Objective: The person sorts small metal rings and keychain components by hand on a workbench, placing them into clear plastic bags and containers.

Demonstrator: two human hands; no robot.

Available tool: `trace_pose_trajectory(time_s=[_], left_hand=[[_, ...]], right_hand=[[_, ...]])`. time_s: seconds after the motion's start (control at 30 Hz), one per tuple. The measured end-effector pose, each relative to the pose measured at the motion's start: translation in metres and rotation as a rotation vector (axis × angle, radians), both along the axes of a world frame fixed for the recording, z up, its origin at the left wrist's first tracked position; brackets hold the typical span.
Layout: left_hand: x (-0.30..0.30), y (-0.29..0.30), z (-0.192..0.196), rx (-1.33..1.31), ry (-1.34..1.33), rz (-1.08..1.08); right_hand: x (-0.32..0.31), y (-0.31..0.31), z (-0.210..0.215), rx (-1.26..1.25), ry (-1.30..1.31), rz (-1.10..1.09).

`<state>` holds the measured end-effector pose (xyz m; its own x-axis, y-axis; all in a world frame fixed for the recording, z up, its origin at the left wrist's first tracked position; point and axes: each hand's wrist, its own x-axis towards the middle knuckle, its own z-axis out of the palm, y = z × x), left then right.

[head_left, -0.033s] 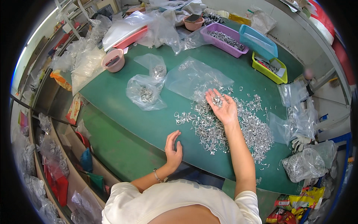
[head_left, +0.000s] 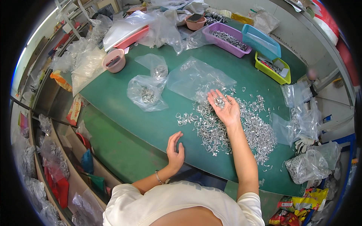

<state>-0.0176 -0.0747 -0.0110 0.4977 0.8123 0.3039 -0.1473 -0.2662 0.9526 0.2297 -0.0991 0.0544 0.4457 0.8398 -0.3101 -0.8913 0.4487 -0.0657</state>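
Observation:
My right hand (head_left: 230,114) is palm up over the far part of a heap of small silver rings (head_left: 213,132). A few loose rings (head_left: 219,102) lie cupped in its palm, the fingers stretched and slightly curled around them. At the table's near edge, left of the heap, my left hand (head_left: 175,152) rests with its thumb apart from the fingers, holding nothing. A flat transparent plastic bag (head_left: 188,81) lies just beyond my right hand. To its left stands an opened plastic bag (head_left: 133,94) with rings inside, touching another bag (head_left: 147,60) that also contains some.
Toward the back of the green table (head_left: 117,101) are a pink bowl (head_left: 120,66), a purple basket (head_left: 238,53), a blue basket (head_left: 260,39) and a lime-green basket (head_left: 277,77). Plastic bags (head_left: 307,165) crowd the right edge. Shelves with bagged goods (head_left: 56,188) stand at the lower left.

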Motion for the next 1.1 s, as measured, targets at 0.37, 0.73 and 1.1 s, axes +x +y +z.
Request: trace_pose_trajectory(time_s=[0.37,0.73,1.1], left_hand=[[-0.001,0.002,-0.001,0.108,0.129,-0.006],[0.004,0.012,0.018,0.267,0.282,-0.128],[0.068,0.032,0.025,0.697,0.485,-0.415]], right_hand=[[0.010,0.043,-0.002,-0.237,-0.159,-0.136],[-0.008,-0.025,0.021,-0.628,-1.207,0.168],[-0.058,-0.124,-0.030,-1.087,-2.377,-0.130]])
